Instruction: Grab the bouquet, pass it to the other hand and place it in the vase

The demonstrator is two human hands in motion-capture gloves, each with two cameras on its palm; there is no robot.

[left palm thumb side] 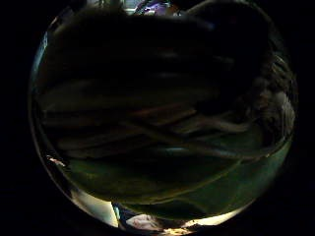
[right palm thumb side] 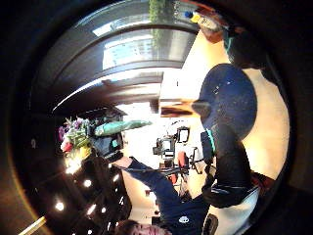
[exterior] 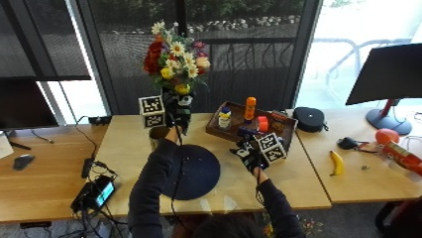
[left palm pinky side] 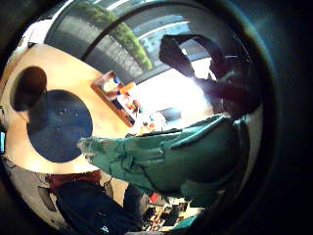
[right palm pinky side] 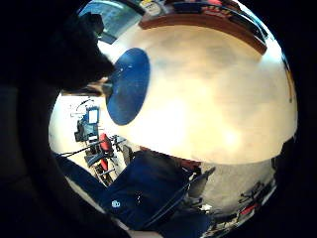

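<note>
Person's head (exterior: 221, 229), at the lower edge of the outside view; both forearms reach out over the desk (exterior: 131, 141).

Dark blue round mat (exterior: 191, 171): flat on the desk near the front edge, between the two forearms.

Left hand (exterior: 175, 118): raised above the desk's rear edge, fingers curled round the bouquet's stems. Its thumb-side palm view is filled with stems and green leaves close against the palm.

Bouquet (exterior: 173, 52): upright in the left hand, clear of the desk; red, white, yellow and pink blooms at the top, stems and dark wrapping at the bottom. It also shows in the right thumb-side palm view (right palm thumb side: 76, 137), held aloft by the left hand.

Vase (exterior: 158, 135): a beige vessel on the desk just beside and below the left hand, near the rear edge, at the mat's far side. The bouquet is not in it.

Right hand (exterior: 249, 154): over the desk right of the mat, holding nothing; whether its fingers are straight or curled cannot be told.

Wooden tray (exterior: 280, 126): near the rear edge, right of the vase, carrying an orange bottle (exterior: 250, 109) and small containers.

Banana (exterior: 337, 162): on the adjoining desk to the right.
</note>
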